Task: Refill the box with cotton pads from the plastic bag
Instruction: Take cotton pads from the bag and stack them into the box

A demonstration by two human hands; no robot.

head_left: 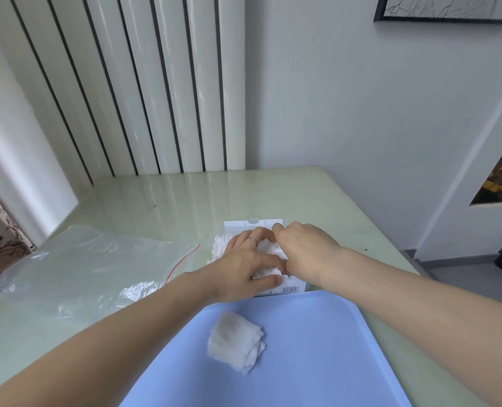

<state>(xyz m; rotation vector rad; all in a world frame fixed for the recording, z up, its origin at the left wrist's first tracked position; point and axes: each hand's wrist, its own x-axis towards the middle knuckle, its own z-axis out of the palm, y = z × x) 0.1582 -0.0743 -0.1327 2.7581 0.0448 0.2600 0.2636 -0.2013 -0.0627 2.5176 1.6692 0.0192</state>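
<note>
**Both hands over the box**

Both forearms reach forward to the box (288,289), just beyond the blue tray (317,348) on the surface (185,201). The left hand (243,268) lies on the cotton pads (268,251), fingers bent around them. The right hand (305,248) curls down beside it; its fingertips are hidden, grip unclear. The box is mostly covered. The plastic bag (91,268) lies left of the box.
</note>
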